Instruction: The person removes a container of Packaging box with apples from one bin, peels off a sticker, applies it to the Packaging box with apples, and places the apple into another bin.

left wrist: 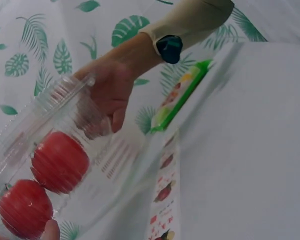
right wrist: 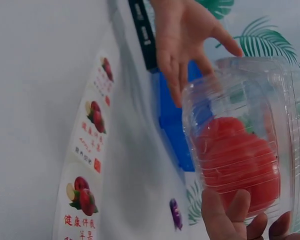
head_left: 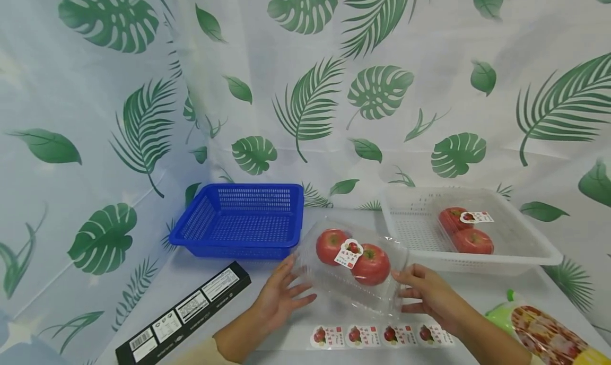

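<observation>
A clear plastic clamshell box (head_left: 329, 285) with two red apples (head_left: 371, 265) inside is held up, tilted, between both hands. A white apple label (head_left: 350, 253) sits on its lid. My right hand (head_left: 431, 296) grips the box's right end, thumb at the upper edge and fingers lower down; its fingertips (right wrist: 230, 215) show against the plastic in the right wrist view. At the left end is my left hand (head_left: 281, 293), its fingers extended and spread right at the box's edge. Below the box, a strip of apple labels (head_left: 363, 336) lies on the table.
A blue basket (head_left: 236, 243) stands at the back left. In the white basket (head_left: 477, 260) at the back right lies another labelled box of apples (head_left: 472, 241). A long black carton (head_left: 183, 314) lies at left, and a green printed bag (head_left: 549, 328) at front right.
</observation>
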Action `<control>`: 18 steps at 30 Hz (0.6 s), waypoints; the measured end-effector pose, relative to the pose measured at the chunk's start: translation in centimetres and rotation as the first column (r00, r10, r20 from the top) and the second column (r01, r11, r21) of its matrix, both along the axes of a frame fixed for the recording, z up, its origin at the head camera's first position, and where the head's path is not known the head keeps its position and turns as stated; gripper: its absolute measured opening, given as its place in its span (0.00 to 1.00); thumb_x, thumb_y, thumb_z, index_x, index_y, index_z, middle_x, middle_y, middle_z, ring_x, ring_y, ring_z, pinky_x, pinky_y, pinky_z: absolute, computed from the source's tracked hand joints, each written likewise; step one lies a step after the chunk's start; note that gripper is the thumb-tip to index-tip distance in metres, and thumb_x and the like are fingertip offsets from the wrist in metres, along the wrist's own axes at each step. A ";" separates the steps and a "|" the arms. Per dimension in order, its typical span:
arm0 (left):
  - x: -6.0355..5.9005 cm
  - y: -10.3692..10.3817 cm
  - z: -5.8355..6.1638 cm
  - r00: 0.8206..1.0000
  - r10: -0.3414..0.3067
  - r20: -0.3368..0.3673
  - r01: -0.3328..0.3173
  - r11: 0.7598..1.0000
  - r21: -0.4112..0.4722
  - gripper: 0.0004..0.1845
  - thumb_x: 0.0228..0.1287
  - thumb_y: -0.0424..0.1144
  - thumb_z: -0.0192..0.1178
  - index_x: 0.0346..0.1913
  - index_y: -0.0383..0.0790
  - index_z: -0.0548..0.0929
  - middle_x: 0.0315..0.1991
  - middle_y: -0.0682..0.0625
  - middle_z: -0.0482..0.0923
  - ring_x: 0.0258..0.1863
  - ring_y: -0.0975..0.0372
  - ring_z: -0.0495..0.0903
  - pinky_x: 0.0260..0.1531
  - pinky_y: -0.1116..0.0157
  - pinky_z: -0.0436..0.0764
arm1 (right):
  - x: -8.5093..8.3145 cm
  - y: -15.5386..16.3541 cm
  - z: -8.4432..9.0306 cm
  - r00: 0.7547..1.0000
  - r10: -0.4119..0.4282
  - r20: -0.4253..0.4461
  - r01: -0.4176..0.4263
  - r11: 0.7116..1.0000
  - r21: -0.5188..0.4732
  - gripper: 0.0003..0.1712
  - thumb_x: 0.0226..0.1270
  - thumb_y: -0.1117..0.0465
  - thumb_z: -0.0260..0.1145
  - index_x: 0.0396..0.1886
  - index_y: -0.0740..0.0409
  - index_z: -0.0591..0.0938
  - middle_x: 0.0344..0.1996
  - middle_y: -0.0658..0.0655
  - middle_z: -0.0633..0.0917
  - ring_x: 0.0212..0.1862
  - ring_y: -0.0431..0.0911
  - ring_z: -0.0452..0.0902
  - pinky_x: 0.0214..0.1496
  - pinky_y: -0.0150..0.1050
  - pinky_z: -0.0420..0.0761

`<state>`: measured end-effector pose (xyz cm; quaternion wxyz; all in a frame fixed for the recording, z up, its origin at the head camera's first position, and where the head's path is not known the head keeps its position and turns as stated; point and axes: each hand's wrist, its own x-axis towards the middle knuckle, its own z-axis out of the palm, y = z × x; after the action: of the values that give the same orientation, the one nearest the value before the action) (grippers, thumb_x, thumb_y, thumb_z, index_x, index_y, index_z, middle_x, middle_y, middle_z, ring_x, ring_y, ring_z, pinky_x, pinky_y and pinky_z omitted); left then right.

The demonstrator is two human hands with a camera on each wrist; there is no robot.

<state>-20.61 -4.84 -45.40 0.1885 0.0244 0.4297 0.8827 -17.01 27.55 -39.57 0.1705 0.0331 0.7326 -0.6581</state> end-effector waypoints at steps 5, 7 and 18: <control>-0.8 1.3 1.0 1.000 -0.005 -0.020 0.007 0.997 0.076 0.35 0.71 0.50 0.55 0.76 0.49 0.54 0.71 0.36 0.51 0.64 0.36 0.64 0.57 0.39 0.69 | 0.3 0.0 0.3 0.996 -0.083 -0.018 0.083 0.997 -0.011 0.19 0.74 0.50 0.58 0.42 0.63 0.68 0.44 0.57 0.76 0.43 0.49 0.79 0.47 0.50 0.83; -1.4 2.1 1.4 1.000 0.007 -0.022 -0.005 0.997 0.080 0.36 0.70 0.49 0.57 0.75 0.49 0.55 0.72 0.37 0.50 0.65 0.37 0.63 0.57 0.40 0.70 | 0.5 0.1 0.4 0.992 -0.123 -0.034 0.123 0.992 -0.013 0.18 0.74 0.51 0.59 0.41 0.62 0.68 0.43 0.57 0.75 0.43 0.48 0.78 0.47 0.49 0.83; -4.6 6.6 3.3 0.983 0.182 0.003 -0.182 0.983 -0.032 0.43 0.60 0.49 0.67 0.74 0.49 0.56 0.71 0.40 0.52 0.65 0.41 0.64 0.59 0.43 0.69 | 0.3 -1.5 0.3 0.947 -0.284 -0.151 0.282 0.959 -0.038 0.15 0.67 0.54 0.67 0.37 0.62 0.76 0.39 0.55 0.76 0.44 0.49 0.77 0.49 0.41 0.82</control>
<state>-25.16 1.77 -42.12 0.1088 -0.0207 0.4435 0.8894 -16.72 26.03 -39.26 0.0173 0.0852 0.7260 -0.6821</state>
